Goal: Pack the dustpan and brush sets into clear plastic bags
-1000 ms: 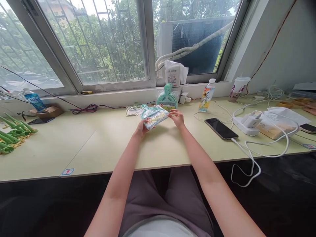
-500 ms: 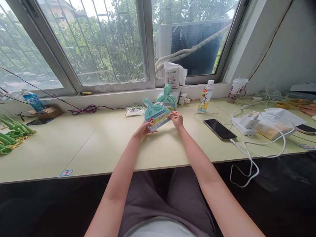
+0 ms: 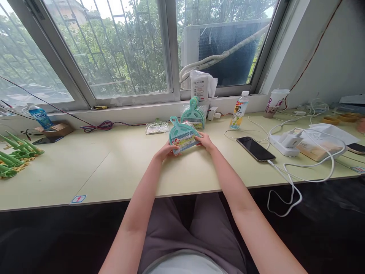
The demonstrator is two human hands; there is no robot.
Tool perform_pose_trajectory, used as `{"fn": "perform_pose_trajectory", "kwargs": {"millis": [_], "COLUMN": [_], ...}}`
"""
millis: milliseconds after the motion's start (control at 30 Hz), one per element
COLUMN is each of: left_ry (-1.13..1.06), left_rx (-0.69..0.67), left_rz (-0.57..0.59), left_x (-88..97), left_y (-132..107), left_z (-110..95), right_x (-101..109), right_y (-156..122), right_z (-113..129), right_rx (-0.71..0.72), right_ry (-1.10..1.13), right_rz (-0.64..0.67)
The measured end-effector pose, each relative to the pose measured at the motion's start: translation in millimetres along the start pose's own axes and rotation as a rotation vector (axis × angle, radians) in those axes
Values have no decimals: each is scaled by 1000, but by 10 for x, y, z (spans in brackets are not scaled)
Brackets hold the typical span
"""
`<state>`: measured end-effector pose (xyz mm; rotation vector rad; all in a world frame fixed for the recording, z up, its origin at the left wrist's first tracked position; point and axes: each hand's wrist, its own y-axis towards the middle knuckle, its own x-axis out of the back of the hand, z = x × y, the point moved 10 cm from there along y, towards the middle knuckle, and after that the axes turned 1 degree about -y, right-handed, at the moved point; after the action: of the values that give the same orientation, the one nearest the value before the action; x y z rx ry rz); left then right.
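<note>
A mint-green mini dustpan [image 3: 184, 134] in clear plastic wrap, with a printed label across its lower part, is held tilted just above the table. My left hand [image 3: 167, 150] is closed on its lower left corner, and my right hand [image 3: 204, 140] grips its right edge. Some of the fingers are hidden behind the pack. Behind it, a stack of similar wrapped dustpans [image 3: 194, 112] stands against the wall under the window. To the left of that stack, another wrapped pack [image 3: 157, 127] lies flat.
On the right are a drink bottle [image 3: 238, 110], a phone [image 3: 255, 148], a white power strip [image 3: 285, 146], loose cables and a cup [image 3: 276, 103]. Green plastic parts [image 3: 17, 156] and a blue-labelled bottle [image 3: 41, 117] occupy the left. Another person's hand shows partly at the far right edge.
My right hand has shifted from pinching the wrap near the label to gripping the right edge. The dustpan has turned slightly more level. The view has shifted a little.
</note>
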<state>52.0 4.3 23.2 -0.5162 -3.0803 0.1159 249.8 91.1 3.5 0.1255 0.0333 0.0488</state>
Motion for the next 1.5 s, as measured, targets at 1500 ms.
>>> {"fn": "perform_pose_trajectory", "kwargs": {"millis": [1500], "left_ry": [109], "left_rx": [-251], "left_rz": [-277], "left_x": [94], "left_y": [103], "left_z": [-151], "right_x": [361], "right_y": [-46], "right_z": [80], "right_rx": [56], "right_ry": [37], "right_rz": [-382]}}
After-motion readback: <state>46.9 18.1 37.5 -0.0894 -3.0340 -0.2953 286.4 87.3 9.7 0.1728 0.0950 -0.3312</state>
